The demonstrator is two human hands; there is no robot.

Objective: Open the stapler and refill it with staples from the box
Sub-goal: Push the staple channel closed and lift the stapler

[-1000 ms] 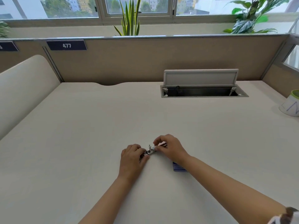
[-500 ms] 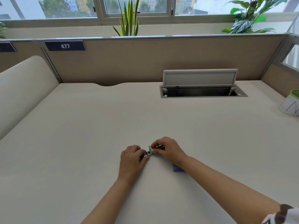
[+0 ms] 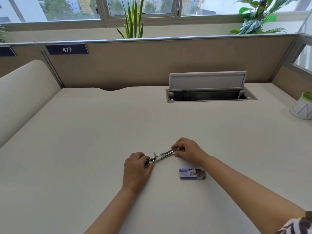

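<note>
We hold a small metal stapler [image 3: 160,157] flat on the pale surface [image 3: 84,149], swung open into one long line, its chrome rail and spring showing between our two hands. Our left hand [image 3: 137,168] closes its thumb and fingers around the stapler's near-left end, hiding that end entirely; our right hand [image 3: 189,152] pinches the far-right tip between thumb and fingertips, where a sliver of dark blue shows, too small for us to say what part it is. Whether any staples already sit in the rail cannot be made out. Just right of the stapler and nearer to us lies the blue staple box [image 3: 192,173], flat on the surface and apart from both hands, its grey inner tray slid partly out to the right; the contents of the tray are blurred, and the white print on the lid is not legible. Well beyond the stapler, toward the partition [image 3: 152,65], a cable hatch [image 3: 209,96] stands with its lid raised, its dark interior mostly hidden. Far to the stapler's right, a white pot with a green rim [image 3: 302,107] is cut off by the frame edge. A patterned sleeve [image 3: 298,225] shows only at the bottom right corner. A dark label on the partition, far left of the stapler, reads 477 [image 3: 67,49].
</note>
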